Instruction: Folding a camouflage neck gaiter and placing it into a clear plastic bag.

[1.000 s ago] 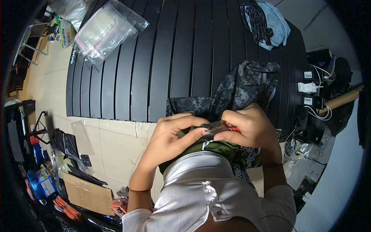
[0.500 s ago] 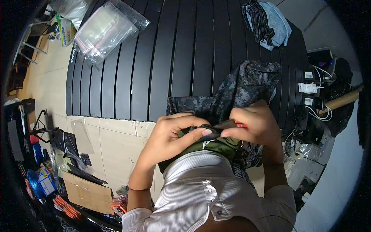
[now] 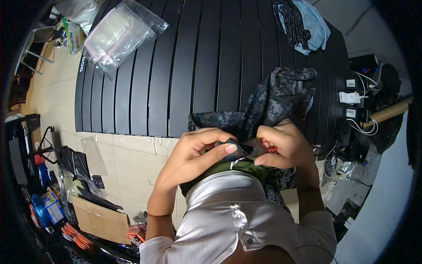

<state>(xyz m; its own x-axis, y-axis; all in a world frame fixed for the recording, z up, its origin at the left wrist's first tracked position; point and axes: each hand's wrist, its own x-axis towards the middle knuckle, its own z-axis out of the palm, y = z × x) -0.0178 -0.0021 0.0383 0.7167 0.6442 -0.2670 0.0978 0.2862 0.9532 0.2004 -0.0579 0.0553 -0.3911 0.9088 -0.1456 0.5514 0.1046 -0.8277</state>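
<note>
A dark camouflage garment (image 3: pixel 277 99) lies on the black slatted table (image 3: pixel 176 79) and hangs over its near edge toward my body. My left hand (image 3: pixel 198 149) pinches a fold of the garment's edge between thumb and fingers, close to my chest. Facing it, my right hand (image 3: pixel 283 147) grips the same piece of fabric, and the fingertips of both hands almost touch. An olive-green lining (image 3: pixel 246 167) shows just below the hands. What sits between the fingertips is too small to tell.
A stack of clear plastic bags (image 3: pixel 116 35) lies at the table's far left corner. Folded dark and light-blue clothes (image 3: pixel 303 22) sit at the far right. Chargers and cables (image 3: pixel 356 105) crowd the right side. Cardboard (image 3: pixel 101 218) and clutter lie on the tiled floor at left.
Both hands stay on the garment's edge; the fingers have shifted slightly, with the right hand moving a little lower and closer to the left.
</note>
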